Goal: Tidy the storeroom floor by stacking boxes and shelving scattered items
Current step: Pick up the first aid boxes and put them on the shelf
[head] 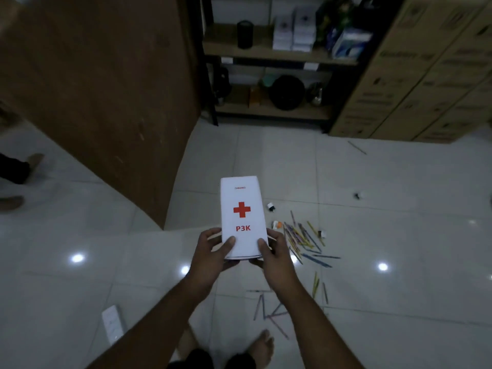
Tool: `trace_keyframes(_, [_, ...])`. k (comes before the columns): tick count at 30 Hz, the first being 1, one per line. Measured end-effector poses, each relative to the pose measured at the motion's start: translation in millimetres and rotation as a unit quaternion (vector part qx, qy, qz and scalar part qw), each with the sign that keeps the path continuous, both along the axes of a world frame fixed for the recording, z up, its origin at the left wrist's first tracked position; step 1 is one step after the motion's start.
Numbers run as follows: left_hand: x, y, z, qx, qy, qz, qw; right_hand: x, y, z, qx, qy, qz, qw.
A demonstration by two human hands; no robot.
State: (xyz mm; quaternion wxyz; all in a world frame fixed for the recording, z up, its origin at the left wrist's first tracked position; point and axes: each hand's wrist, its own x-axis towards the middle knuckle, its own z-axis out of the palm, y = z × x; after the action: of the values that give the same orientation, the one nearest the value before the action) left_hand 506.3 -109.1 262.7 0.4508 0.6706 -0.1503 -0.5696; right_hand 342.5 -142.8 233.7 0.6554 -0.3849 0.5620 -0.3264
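The pale tiled floor fills most of the view, with ceiling lights reflected in it. A tall brown wooden panel stands at the left, its near corner coming down close beside the held box. At the right rises a stack of printed cardboard boxes, set against a dark-framed shelving unit. The upper shelf carries a black cylinder and white cartons; a round black object sits on the lower one.

The white first-aid box, marked with a red cross and "P3K", is held above the floor in front of the person, long side pointing away. The left hand and right hand grip its near end, thumbs pressed on the top face and fingers curled underneath.

On the floor just right of the box lies a scatter of thin coloured sticks, with more nearer the person's bare foot. A flat white strip lies at the lower left. Small white bits sit among the sticks; they are too small to identify.
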Motion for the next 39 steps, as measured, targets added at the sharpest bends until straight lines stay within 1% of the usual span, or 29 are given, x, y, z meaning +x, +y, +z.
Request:
trace_keyframes(5, [-2.5, -30.4, 83.6, -0.058, -0.002, -0.042, 0.997, -21.2, -28.2, 91.0, -0.057, 0.024, 0.004, 0.998])
trace_keyframes(8, [1.3, -58.7, 111.4, -0.085, -0.002, -0.058, 0.995, -22.5, -55.2, 120.8, -0.089, 0.026, 0.007, 0.996])
trace_keyframes(11, [7.8, -101.0, 125.2, -0.102, -0.001, -0.064, 0.993, -15.2, -95.5, 137.4, -0.108, 0.040, 0.005, 0.993])
trace_keyframes(14, [20.3, -161.8, 128.5, -0.118, 0.007, -0.067, 0.991, -2.7, -153.8, 145.1, -0.118, 0.052, 0.002, 0.992])
trace_keyframes(18, [43.4, -266.1, 126.2, -0.128, 0.032, -0.073, 0.989, 17.6, -251.9, 155.5, -0.131, 0.078, -0.010, 0.988])
trace_keyframes(23, [77.0, -389.6, 141.1, -0.111, 0.061, -0.080, 0.989, 51.9, -370.5, 172.7, -0.110, 0.111, -0.025, 0.987])
trace_keyframes(28, [112.1, -493.4, 148.2, -0.099, 0.091, -0.107, 0.985, 91.0, -461.9, 181.0, -0.096, 0.092, -0.067, 0.989])
trace_keyframes(32, [123.2, -555.6, 143.9, -0.087, 0.105, -0.148, 0.980, 100.3, -521.5, 181.8, -0.069, 0.094, -0.085, 0.989])
trace_keyframes(35, [126.6, -601.9, 135.9, -0.070, 0.101, -0.173, 0.977, 101.0, -573.9, 176.0, -0.047, 0.088, -0.088, 0.991])
trace_keyframes(39, [131.8, -680.7, 113.3, -0.055, 0.063, -0.193, 0.978, 107.5, -653.3, 154.2, -0.007, 0.071, -0.084, 0.994])
